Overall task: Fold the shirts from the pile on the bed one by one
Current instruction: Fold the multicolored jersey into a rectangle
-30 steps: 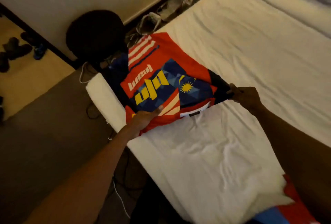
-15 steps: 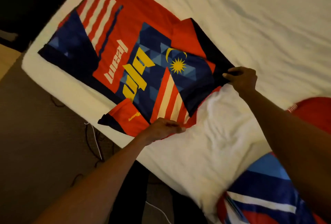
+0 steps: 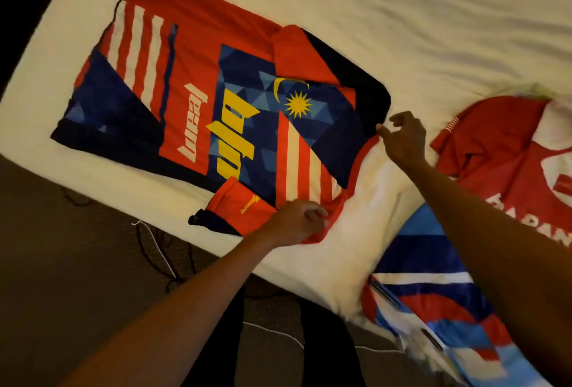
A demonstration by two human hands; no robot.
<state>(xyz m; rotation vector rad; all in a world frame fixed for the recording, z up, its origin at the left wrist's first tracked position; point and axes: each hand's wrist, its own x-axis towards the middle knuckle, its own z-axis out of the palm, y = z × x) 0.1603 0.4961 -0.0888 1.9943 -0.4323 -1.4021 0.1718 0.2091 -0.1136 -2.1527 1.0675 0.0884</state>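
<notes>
A red and blue jersey [image 3: 198,101] with yellow lettering, a crescent and a star lies flat on the white bed [image 3: 402,15], both sleeves folded in over the body. My left hand [image 3: 298,221] is closed on the jersey's near shoulder, by the red sleeve. My right hand [image 3: 402,135] hovers at the far shoulder's dark edge, fingers spread, just off the cloth. To the right lie a red and white shirt [image 3: 507,166] and a blue, white and red shirt [image 3: 433,300], both crumpled.
The bed's edge runs diagonally from upper left to lower middle. Below it is brown carpet [image 3: 62,262] with thin cables [image 3: 161,250]. Something dark [image 3: 272,349] lies on the floor beside the bed, between my arms.
The jersey went from held at the bed's corner to lying spread flat. My right hand has let go of the far shoulder and opened. The view swung right, showing the other shirts.
</notes>
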